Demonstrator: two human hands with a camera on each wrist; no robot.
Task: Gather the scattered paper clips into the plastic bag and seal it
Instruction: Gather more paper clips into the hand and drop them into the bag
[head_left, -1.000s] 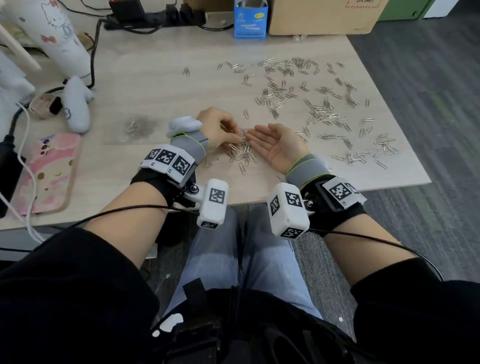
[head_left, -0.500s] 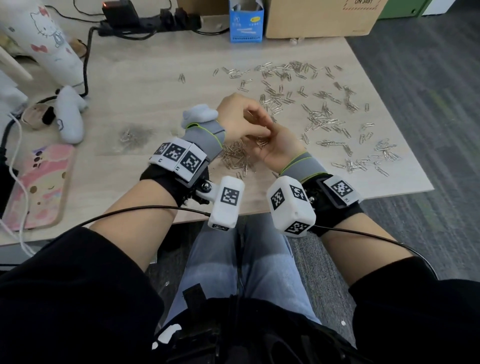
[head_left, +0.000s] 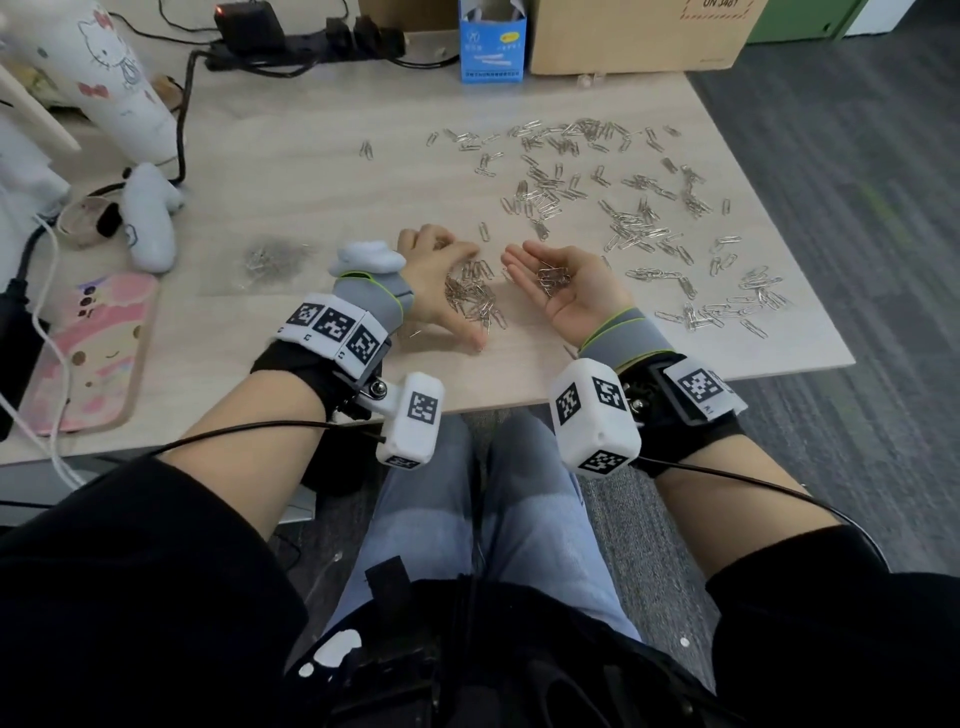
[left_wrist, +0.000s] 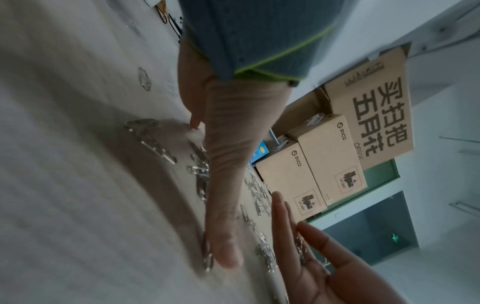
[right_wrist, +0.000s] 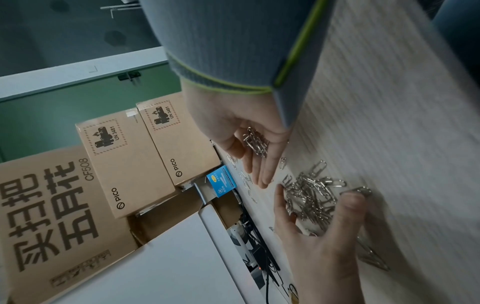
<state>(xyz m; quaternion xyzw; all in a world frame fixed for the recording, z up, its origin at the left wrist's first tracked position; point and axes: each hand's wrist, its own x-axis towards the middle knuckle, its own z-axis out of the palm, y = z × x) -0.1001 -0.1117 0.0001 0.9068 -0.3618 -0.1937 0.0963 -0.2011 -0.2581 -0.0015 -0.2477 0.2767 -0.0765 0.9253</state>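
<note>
Silver paper clips (head_left: 613, 208) lie scattered over the right half of the wooden table (head_left: 291, 171). A gathered pile of clips (head_left: 475, 301) sits near the front edge. My left hand (head_left: 439, 283) rests palm down over that pile, fingers and thumb spread around it; the right wrist view shows the same left hand (right_wrist: 324, 232) and pile (right_wrist: 311, 197). My right hand (head_left: 587, 296) lies palm up beside it, with several clips (head_left: 553, 275) loose in its palm (right_wrist: 255, 142). The clear plastic bag (head_left: 270, 260) lies flat left of my left hand, with some clips inside.
A pink phone case (head_left: 88, 353) and a white toy (head_left: 150, 218) lie at the left. A blue box (head_left: 491, 47), a cardboard box (head_left: 639, 31) and a power strip (head_left: 311, 31) stand along the back. The table's front edge (head_left: 519, 397) runs just under my wrists.
Half a second ago my left hand was over the right palm. It has moved back down onto the pile on the table, and the right palm now lies uncovered with clips in it.
</note>
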